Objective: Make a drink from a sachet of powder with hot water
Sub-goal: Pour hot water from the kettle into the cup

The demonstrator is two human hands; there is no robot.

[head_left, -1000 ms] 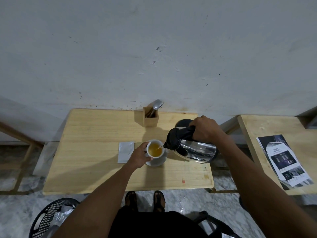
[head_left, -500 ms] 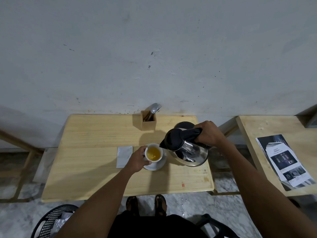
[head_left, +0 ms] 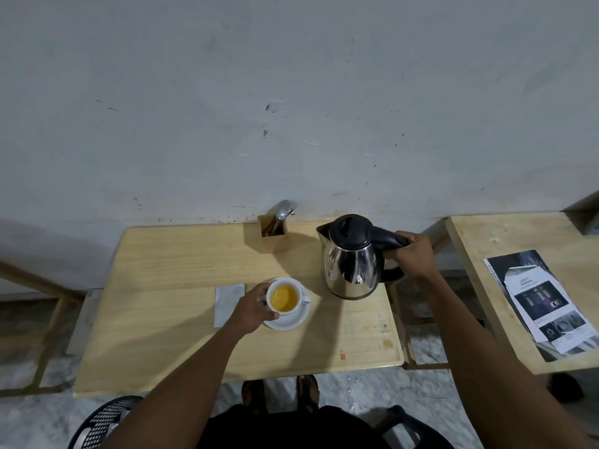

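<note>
Right hand (head_left: 411, 254) grips upright kettle (head_left: 351, 259), frame centre-right; left hand (head_left: 251, 307) cups full cup (head_left: 285, 298). Nudging risks spillage.

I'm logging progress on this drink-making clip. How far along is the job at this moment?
Done: the cup on its saucer holds yellow liquid, so water is poured. In hand: the right hand grips the upright kettle by its handle; the left hand steadies the cup. Left: probably stirring; spoons stand in the wooden holder.
</note>
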